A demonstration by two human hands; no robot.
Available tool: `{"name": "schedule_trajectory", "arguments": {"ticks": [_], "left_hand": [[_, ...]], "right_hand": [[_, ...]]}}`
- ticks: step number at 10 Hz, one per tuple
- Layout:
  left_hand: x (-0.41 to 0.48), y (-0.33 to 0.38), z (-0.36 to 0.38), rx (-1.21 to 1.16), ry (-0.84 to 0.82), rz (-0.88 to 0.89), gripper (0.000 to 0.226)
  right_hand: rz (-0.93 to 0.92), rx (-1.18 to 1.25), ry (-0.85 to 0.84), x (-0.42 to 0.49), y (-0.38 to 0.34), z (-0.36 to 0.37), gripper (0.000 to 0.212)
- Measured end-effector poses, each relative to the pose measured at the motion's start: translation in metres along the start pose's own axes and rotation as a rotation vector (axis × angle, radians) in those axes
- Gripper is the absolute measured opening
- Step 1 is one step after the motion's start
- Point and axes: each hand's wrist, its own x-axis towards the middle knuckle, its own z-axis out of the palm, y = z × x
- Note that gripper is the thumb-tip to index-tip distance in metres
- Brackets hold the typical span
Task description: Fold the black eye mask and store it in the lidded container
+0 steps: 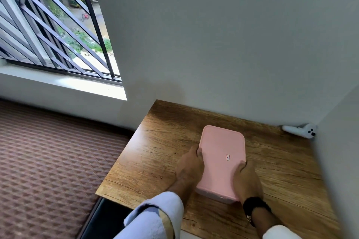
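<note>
Hands flanked the pink container (221,153) on the desk (281,170): my left hand (189,165) and right hand (245,176) pressed fingers on its lid. Mask unseen, maybe inside. Uneven pressure could leave one corner unsealed.

Daylight pours in through the barred window (58,21) at upper left, blowing the sill (77,85) out to near white. The wall (233,35) stays an even, dull grey. The bench (281,170) is softly lit, with faint shadow near its back edge. Straight lines bow toward the edges, and the right side smears into blur.
</note>
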Motion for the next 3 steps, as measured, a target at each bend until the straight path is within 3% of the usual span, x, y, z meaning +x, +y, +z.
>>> {"name": "schedule_trajectory", "arguments": {"ticks": [2, 3], "left_hand": [[-0.001, 0.007, -0.003, -0.049, -0.053, -0.053, 0.048], [-0.007, -0.005, -0.006, -0.122, -0.170, -0.050, 0.051]], "right_hand": [[0.044, 0.034, -0.006, -0.005, -0.004, -0.006, 0.040], [0.099, 0.163, -0.023, -0.011, -0.010, -0.013, 0.041]]}}
